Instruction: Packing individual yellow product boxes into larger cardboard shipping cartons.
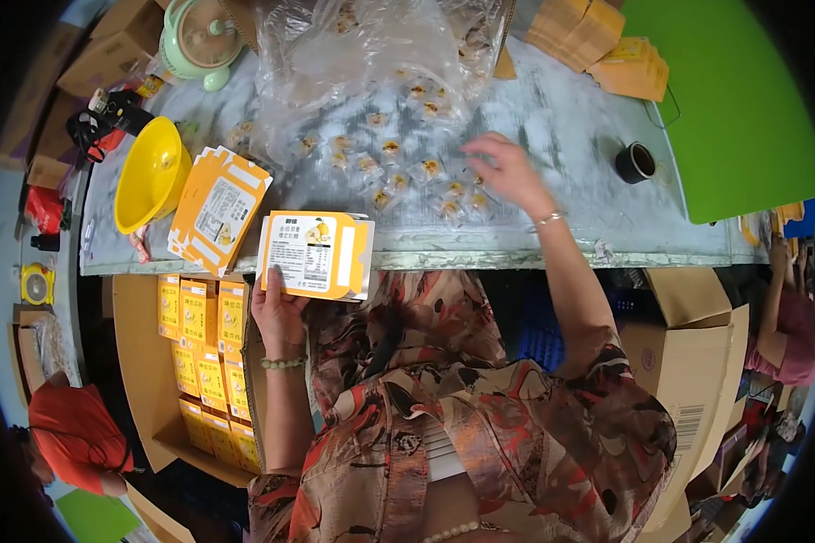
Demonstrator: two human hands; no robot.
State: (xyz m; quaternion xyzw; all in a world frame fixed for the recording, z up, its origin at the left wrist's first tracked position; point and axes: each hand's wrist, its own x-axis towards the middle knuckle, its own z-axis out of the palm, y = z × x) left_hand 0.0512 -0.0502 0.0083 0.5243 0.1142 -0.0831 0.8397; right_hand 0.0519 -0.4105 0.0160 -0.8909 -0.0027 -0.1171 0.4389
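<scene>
My left hand [279, 312] grips a small orange-and-white carton [315, 255] by its lower left corner, just in front of the table edge. The printed panel of the carton faces up, with a picture of yellow fruit on it. Over the table my right hand [507, 170] reaches leftward, its fingers apart and nothing visible in them. Small clear-wrapped pieces with yellow-brown centres [430, 168] lie scattered to its left and below it. A fanned stack of flat orange-and-white cartons [219, 213] rests on the table left of the held one.
A yellow bowl [151, 176] and a pale green fan [199, 41] stand at the left. Clear plastic sheeting [353, 54] covers the back. A dark cup [635, 163] is at right. Below left, a cardboard box [140, 362] holds yellow cartons; another box [679, 362] stands right.
</scene>
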